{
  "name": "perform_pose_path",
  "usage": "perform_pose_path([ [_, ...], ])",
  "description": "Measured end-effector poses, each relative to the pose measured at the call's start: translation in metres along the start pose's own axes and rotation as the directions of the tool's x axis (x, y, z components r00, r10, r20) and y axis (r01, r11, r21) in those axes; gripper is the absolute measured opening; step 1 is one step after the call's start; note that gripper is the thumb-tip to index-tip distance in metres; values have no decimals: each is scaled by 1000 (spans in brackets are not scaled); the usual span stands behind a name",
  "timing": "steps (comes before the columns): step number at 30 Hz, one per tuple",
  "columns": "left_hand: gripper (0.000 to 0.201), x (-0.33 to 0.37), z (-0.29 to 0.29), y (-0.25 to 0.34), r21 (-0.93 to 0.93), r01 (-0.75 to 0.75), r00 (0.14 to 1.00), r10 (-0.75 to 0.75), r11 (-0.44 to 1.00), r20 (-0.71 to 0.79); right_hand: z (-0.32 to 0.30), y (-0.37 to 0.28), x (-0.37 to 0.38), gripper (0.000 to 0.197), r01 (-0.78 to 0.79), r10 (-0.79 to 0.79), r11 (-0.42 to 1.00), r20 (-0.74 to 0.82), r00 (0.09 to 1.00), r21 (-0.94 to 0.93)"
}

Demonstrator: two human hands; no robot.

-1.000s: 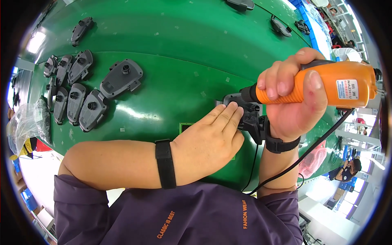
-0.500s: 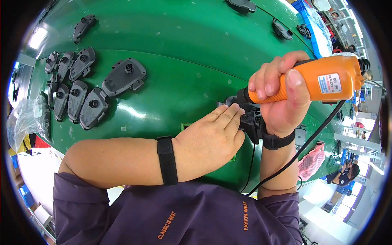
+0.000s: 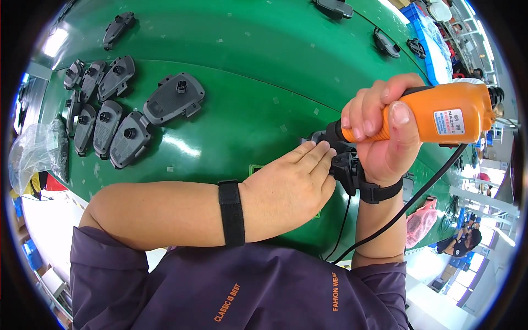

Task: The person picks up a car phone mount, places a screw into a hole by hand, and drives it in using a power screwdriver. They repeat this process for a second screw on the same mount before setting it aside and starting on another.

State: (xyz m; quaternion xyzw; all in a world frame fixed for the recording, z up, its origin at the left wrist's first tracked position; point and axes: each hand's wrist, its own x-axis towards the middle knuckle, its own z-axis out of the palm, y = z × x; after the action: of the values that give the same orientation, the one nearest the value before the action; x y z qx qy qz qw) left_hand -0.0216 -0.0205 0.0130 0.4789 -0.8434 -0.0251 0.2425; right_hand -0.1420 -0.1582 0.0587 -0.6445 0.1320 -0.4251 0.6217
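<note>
My right hand (image 3: 397, 144) is wrapped round an orange electric screwdriver (image 3: 454, 113), held almost level with its black nose pointing left. That nose meets a dark plastic part (image 3: 345, 170) lying in front of me. My left hand (image 3: 294, 184) rests on the same part, fingers pressed together along its left side; the thumb is hidden. The hands and tool cover much of the part, and the screwdriver's tip is out of sight. A black cable (image 3: 410, 203) hangs from the tool and crosses my right forearm.
Several dark grey plastic housings (image 3: 175, 99) with round knobs lie at the left on the green table (image 3: 236, 113). A clear plastic bag (image 3: 33, 154) sits at the left edge. Far right stand a blue bin (image 3: 432, 52) and a pink mesh basket (image 3: 422, 223). Another person (image 3: 465, 242) is beyond.
The whole view has shifted slightly, carrying both hands and the housings a little to the right in the picture. Both hands keep their hold, and the screwdriver stays against the part.
</note>
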Motion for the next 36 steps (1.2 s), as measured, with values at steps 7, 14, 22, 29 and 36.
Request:
perform_pose_path([
  [7, 20, 0, -2, -2, 3, -8, 1000, 8, 1000, 10, 0, 2, 0, 26, 0, -1, 1000, 14, 1000, 24],
  [14, 22, 2, -2, 1, 25, -24, 999, 23, 999, 22, 2, -8, -11, 27, 65, -63, 998, -161, 985, 8],
  [22, 54, 29, -14, -6, -16, 143, 989, -143, 990, -39, -26, -107, -80, 45, 485, -482, 874, -185, 857, -32],
  [29, 63, 45, -35, -36, -237, 170, 985, -171, 957, 16, -24, -119, -91, 48, 525, -529, 848, -126, 839, -69],
  [36, 36, 19, -73, -199, 19, 661, 750, -660, 750, -34, -27, -118, -91, 49, 519, -531, 847, -195, 824, -113],
])
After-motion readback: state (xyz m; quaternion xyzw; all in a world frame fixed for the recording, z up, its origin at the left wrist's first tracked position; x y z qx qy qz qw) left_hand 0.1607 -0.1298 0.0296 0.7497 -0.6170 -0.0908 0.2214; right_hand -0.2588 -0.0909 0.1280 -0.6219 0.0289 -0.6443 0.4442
